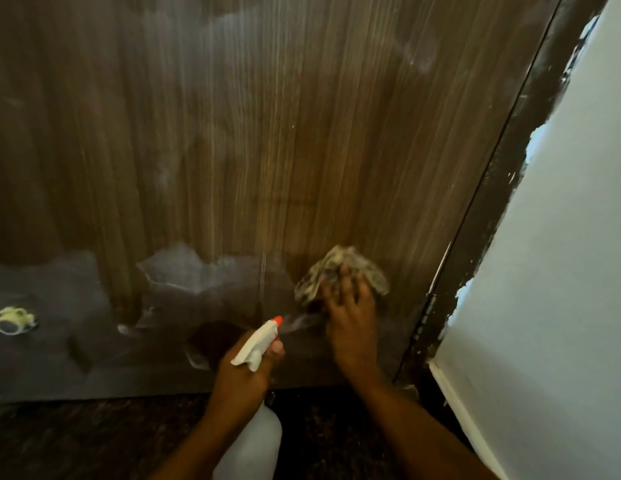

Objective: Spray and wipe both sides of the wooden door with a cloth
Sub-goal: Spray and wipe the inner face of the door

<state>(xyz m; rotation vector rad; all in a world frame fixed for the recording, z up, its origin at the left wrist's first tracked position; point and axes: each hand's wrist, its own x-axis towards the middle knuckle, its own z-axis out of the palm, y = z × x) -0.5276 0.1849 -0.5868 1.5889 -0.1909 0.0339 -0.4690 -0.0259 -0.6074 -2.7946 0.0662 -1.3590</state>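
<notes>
The wooden door [267, 133] fills most of the view, brown with vertical grain and pale streaks. Torn grey film covers its lower part. My right hand [352, 317] presses a crumpled patterned cloth [340, 273] flat against the door near its bottom right. My left hand [246, 372] grips a white spray bottle [259, 344] with an orange nozzle, aimed at the door just left of the cloth. A faint mist hangs in front of the nozzle. The bottle's pale body [248, 445] shows below my wrist.
A dark door frame [503, 188] with a hinge runs diagonally along the door's right edge. Beyond it stands a white wall [562, 271] with a white skirting board. The floor [94, 441] below is dark and speckled. A yellowish mark [14, 318] sits on the film at lower left.
</notes>
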